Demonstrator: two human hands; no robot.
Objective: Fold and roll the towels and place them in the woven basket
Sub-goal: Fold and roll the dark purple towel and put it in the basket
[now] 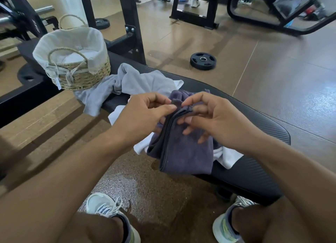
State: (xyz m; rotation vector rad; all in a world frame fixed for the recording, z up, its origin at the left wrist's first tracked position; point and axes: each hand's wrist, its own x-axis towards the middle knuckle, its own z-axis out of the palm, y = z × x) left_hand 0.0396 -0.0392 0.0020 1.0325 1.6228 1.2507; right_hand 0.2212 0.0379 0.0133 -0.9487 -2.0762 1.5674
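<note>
Above black gym bench (254, 170), both hands (143, 113) (214, 119) together, fingertips pinching folded purple towel (187, 155) corners.

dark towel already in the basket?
No: the dark purple towel hangs folded from both hands over the bench, apart from the woven basket.

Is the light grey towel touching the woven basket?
Touching. The head view shows the light grey towel bunched against the woven basket at its base, with no gap between them.
</note>
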